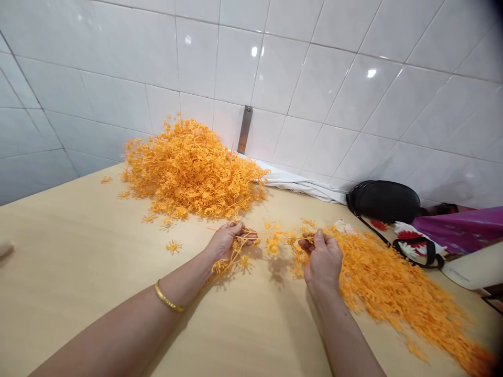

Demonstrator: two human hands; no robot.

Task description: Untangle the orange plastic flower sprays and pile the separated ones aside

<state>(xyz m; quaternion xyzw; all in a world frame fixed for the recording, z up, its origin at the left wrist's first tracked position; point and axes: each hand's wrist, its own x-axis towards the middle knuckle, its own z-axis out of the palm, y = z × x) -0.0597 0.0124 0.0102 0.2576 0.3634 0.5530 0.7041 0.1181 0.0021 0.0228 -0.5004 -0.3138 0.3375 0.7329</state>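
Observation:
My left hand [227,242] grips a bunch of orange plastic flower stems [231,257] that hang below the palm. My right hand [323,257] pinches one thin orange sprig [280,242] that stretches across to the left hand. A tall heap of orange plastic flower pieces [192,168] lies behind the hands against the tiled wall. A long spread of the same orange sprigs [393,288] lies to the right of my right hand. A gold bangle [168,300] circles my left wrist.
The pale wooden tabletop [78,241] meets a white tiled wall. A white cloth [302,184] lies along the wall. A black pouch [383,200], a floral fabric with a black strap [412,242] and a purple item [463,228] sit at the right. Loose orange bits [173,246] are scattered.

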